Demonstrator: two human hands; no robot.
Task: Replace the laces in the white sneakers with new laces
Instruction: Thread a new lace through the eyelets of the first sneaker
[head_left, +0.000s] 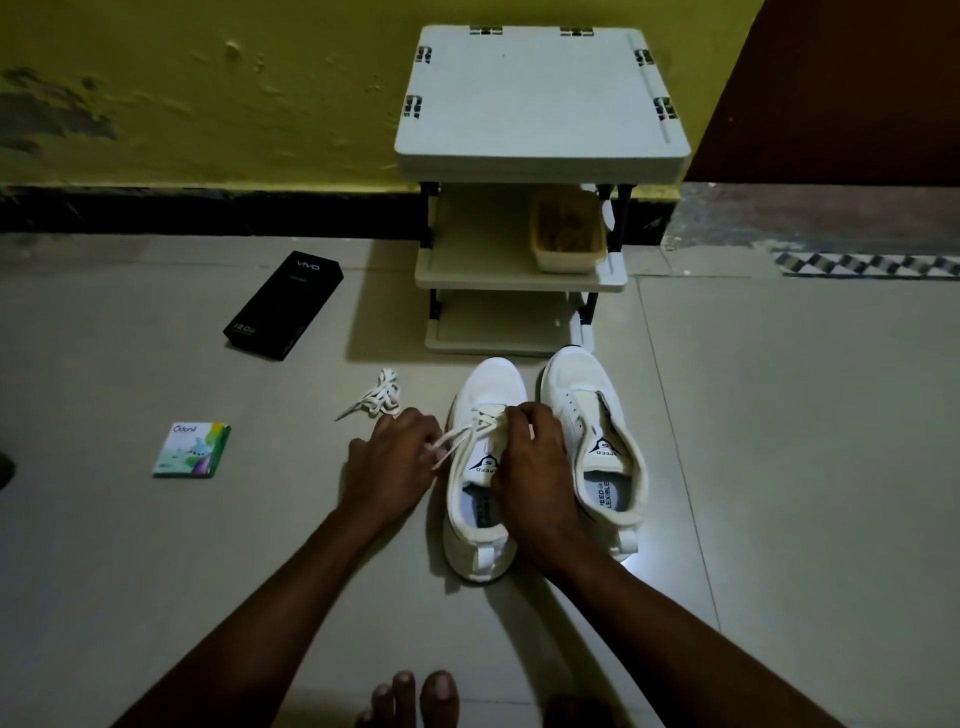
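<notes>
The left sneaker (483, 384) stands on the floor just beside the unlaced right sneaker (576, 384), before a rack (540, 93). The left hand (389, 457) pinches its lace (467, 431); the right hand (530, 457) grips it at the eyelets. A loose lace (376, 397) lies nearby.

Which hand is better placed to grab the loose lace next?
Probably left: the left hand lies right beside the loose lace; the right hand is over the sneaker, farther away.

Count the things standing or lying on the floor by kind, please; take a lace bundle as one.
Sneakers: 2, laced sneaker, unlaced sneaker
Laces: 2, loose bundle, threaded lace
Boxes: 2, black box, Odonil box
Shelf rack: 1
Total: 7
</notes>
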